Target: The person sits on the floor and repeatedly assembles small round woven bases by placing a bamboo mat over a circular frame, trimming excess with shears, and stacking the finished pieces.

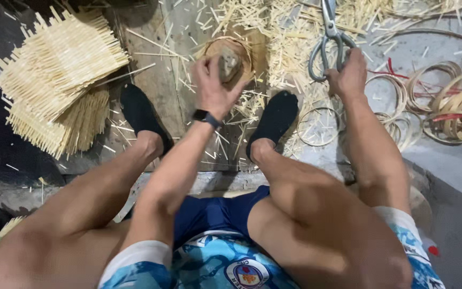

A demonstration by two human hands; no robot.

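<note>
Bamboo ring on floor between feet, unfinished: left hand grip pinching small stone above it, right hand grip closed on scissors; woven mats stacked, hoops waiting.

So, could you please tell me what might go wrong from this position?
1. The right hand is at the handles of the large scissors, which lie among loose bamboo strips; a careless grab could nick fingers.
2. The left hand grips a grey stone over the round woven piece; a slip could drop it towards the black-shod feet.
3. The stacked woven mats stand tilted and might slide.
</note>
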